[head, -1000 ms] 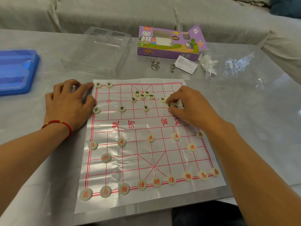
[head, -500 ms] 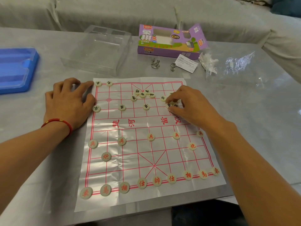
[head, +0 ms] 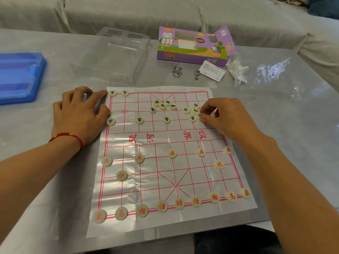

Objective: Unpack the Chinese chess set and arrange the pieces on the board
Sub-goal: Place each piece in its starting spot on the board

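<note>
Grey and glossy, the table (head: 275, 125) stretches away to a cloth-draped sofa (head: 183, 13), and near its front edge lies the thin plastic board (head: 165, 167) with its red grid. Along the board's near edge stand the red pieces (head: 179, 204) in a full back row, with two cannons and five soldiers ranged between that row and the river. On the far half, the black pieces (head: 162, 105) are only partly set: two sit at the far left corner, three stand in a row just beyond the river, and a loose cluster lies around the far palace. The left hand (head: 78, 116) rests on the board's far left edge, fingers loosely spread, holding nothing. The right hand (head: 225, 118) hovers at the board's far right side, its fingertips (head: 202, 117) pinching a black piece among a small group there. Beyond the board's far edge lie a purple box (head: 194, 46), a clear plastic lid (head: 113, 54), two metal ring puzzles (head: 177, 70), a paper slip (head: 212, 70) and crumpled clear wrap (head: 271, 74); a blue tray (head: 18, 76) sits well to the board's far left.
</note>
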Demonstrator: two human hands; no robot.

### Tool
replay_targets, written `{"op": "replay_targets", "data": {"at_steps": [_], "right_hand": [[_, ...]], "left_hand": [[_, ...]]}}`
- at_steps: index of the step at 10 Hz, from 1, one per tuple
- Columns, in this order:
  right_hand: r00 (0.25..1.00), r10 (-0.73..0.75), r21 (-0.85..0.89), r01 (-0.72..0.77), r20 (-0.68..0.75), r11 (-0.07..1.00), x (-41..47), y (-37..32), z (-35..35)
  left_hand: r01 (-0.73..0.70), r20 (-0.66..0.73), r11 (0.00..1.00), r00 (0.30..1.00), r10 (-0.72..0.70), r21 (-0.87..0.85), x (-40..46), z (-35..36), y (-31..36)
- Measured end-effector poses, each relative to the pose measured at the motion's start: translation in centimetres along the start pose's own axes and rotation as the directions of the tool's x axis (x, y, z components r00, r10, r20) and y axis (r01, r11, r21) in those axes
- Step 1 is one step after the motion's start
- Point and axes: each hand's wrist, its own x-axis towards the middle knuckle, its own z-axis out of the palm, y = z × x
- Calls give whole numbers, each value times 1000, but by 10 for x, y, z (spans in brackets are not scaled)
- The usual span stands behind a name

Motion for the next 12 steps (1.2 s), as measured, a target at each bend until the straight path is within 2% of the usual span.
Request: {"op": "replay_targets", "data": {"at_steps": [2, 3, 4, 5, 6, 8, 12], "right_hand": [[998, -17, 11, 17, -57, 1000, 15, -6, 7], [988, 28, 47, -21, -154, 999, 19, 2, 4], [983, 53, 17, -51, -174, 999, 20, 12, 3], [997, 51, -25, -53, -62, 998, 20, 10, 8], [999, 31, -53, -33, -33, 998, 19, 8, 8], [998, 34, -79, -38, -47, 996, 17, 10, 4], [999, 36, -62, -35, 15, 997, 13, 6, -2]], "left_hand": [[0, -5, 1000, 1000, 0, -4, 1, 1, -1], [-1, -5, 1000, 1000, 0, -9, 1, 2, -3], [-15, -12, 1000, 1000, 15, -14, 0, 2, -4], [-11, -9, 1000, 1000, 11, -19, 1, 2, -4], [-7, -8, 1000, 1000, 7, -16, 1, 2, -4], [-3, -8, 1000, 1000, 2, -7, 1, 2, -3], [-14, -11, 1000, 1000, 14, -16, 1, 4, -5]]}}
